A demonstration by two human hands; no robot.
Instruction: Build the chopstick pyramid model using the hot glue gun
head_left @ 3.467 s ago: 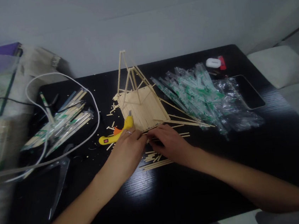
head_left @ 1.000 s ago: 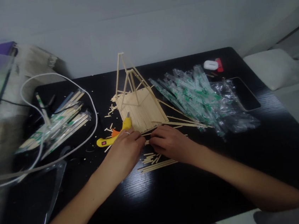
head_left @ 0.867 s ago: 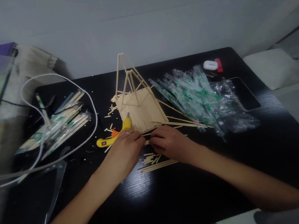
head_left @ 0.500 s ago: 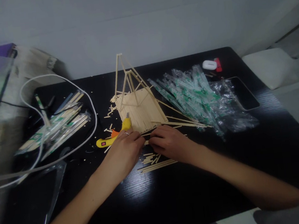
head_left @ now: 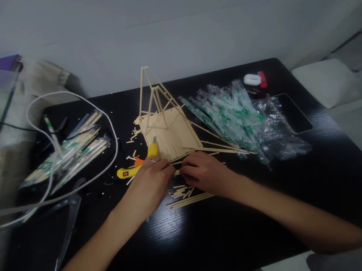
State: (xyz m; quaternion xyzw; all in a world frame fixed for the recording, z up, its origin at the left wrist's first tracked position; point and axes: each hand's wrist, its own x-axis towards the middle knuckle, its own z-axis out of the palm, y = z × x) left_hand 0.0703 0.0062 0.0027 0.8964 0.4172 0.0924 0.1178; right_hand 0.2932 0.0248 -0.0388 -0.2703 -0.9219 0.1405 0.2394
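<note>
My left hand (head_left: 153,177) and my right hand (head_left: 206,171) nearly meet in front of a stick model, fingers closed. A thin wooden stick (head_left: 177,162) runs between their fingertips; the fingers hide most of it. The model has a flat base (head_left: 182,129) of side-by-side sticks, with an upright frame (head_left: 141,92) of sticks on its far part. Just beyond my left hand lies a yellow hot glue gun (head_left: 153,149), its nozzle over the base. Short cut sticks (head_left: 179,192) and a few longer ones (head_left: 191,201) lie on the near side of my hands.
Packaged sticks (head_left: 81,139) lie at the left, inside a looping white cable (head_left: 114,131). Right of the model are green-printed plastic wrappers (head_left: 230,111), a phone (head_left: 295,112) and a white case (head_left: 252,79). A clear set square (head_left: 69,225) rests on the black table (head_left: 244,241).
The view has shifted very slightly. Both hands keep almost the same position and the model stands as before.
</note>
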